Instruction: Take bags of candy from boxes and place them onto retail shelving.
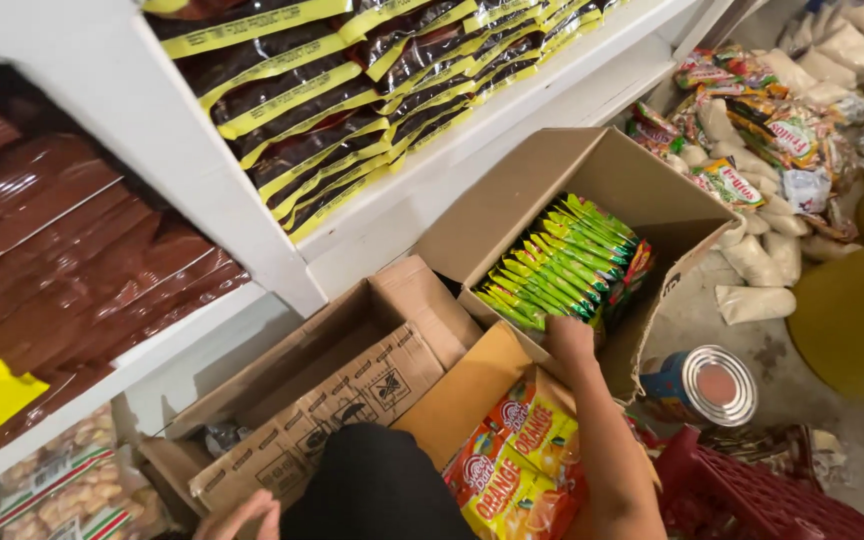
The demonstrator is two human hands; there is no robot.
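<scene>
Right hand (570, 338): centre of the frame, at the near rim of the open box; fingers curled down into the row of green packets, but whether they pinch one I cannot tell.
Left hand (242, 516): bottom edge, left of centre, only partly in view; fingers narrow and slightly bent, lying on the edge of the flat carton, holding nothing that shows.
Green packets (562, 265): upright in a tight row inside the open box, centre right, filling its near half.
Open box (652, 195): brown cardboard, tilted, flaps up, right of centre, leaning by the shelf.
Orange packets (517, 470): yellow and orange, stacked in a second box at bottom centre, just under the right forearm.
Flat carton (342, 400): brown, lower left of centre, between shelf and person.
Shelf (192, 190): white, across the upper left; dark packets with yellow strips on top, brown packets below.
Tin (707, 385): lying on its side on the floor, lower right, beside the open box.
Crate (752, 495): red, bottom right corner.
Bags (762, 130): pale and printed, heaped at upper right.
</scene>
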